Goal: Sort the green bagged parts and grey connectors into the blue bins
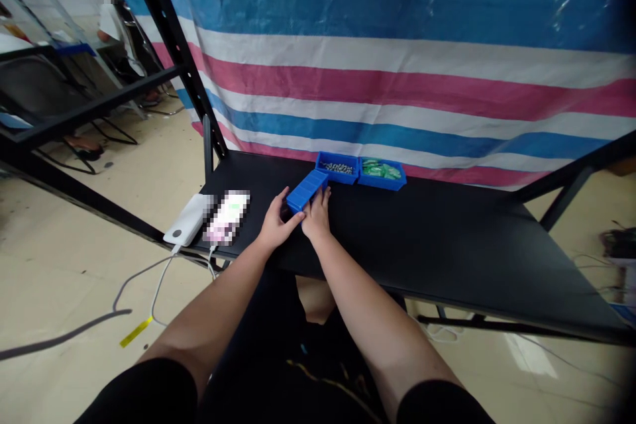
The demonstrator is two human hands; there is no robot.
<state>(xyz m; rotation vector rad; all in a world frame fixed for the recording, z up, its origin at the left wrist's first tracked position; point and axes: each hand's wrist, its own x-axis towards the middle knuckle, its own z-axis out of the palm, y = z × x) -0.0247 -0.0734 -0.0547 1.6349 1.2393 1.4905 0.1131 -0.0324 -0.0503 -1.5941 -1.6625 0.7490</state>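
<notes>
A long blue plastic compartment box (307, 190) sits tilted at the table's far part, held between my left hand (275, 226) and my right hand (317, 215). Fingers of both hands press against its near end and sides, and the hands partly hide its lower end. Just beyond it stand a small blue tray of metal parts (337, 167) and a blue tray of green packets (382, 174), side by side. The box appears to touch the first tray's corner, though I cannot tell for certain.
The black table top (422, 238) has a white power bank (187, 219) and a pixelated phone (227, 217) to the left, with cables hanging over its edge. A striped tarp (397, 59) hangs behind. A seated person (112, 23) is at the far left.
</notes>
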